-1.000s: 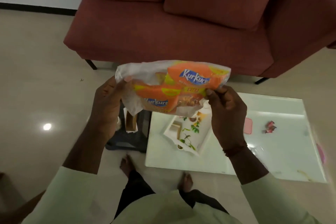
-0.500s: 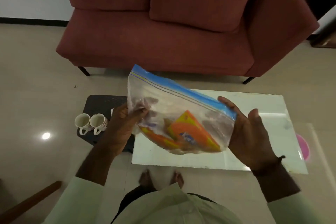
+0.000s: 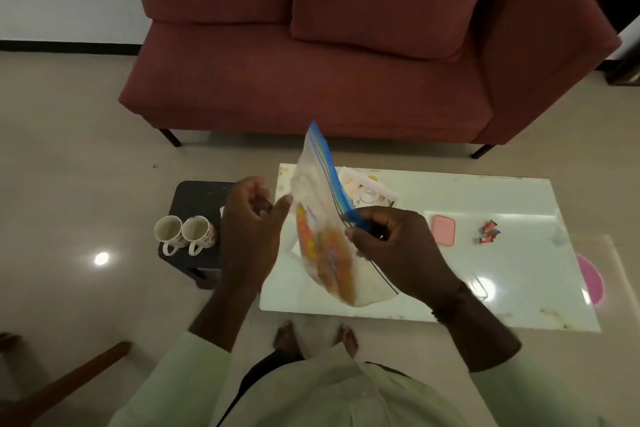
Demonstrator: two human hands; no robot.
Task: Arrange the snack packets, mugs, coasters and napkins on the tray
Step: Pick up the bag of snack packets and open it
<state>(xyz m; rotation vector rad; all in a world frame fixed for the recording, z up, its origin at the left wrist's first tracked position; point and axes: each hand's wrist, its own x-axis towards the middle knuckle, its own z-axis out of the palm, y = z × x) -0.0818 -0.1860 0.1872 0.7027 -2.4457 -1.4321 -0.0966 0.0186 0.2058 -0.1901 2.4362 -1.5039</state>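
Note:
A clear zip bag [image 3: 313, 184] with a blue seal strip hangs upright over the white table [image 3: 502, 291]. Orange snack packets [image 3: 329, 253] sit in its lower half. My right hand [image 3: 394, 246] pinches the bag at the blue strip. My left hand [image 3: 249, 222] is just left of the bag, fingers curled and thumb tip at its edge, holding nothing that I can see. Two white floral mugs [image 3: 185, 232] stand on a dark stool [image 3: 197, 196] to the left. The white tray [image 3: 375, 185] shows partly behind the bag. A pink coaster [image 3: 443, 229] lies on the table.
Small red wrapped sweets [image 3: 488, 236] lie right of the coaster. A pink round object [image 3: 590, 279] sits at the table's right edge. A red sofa [image 3: 311, 80] stands behind the table. My bare feet are at the table's near edge. A wooden bar [image 3: 69, 381] is at lower left.
The bag has turned from flat between both hands to upright and edge-on. My right hand moved to the blue strip. My left hand came off the bag's side.

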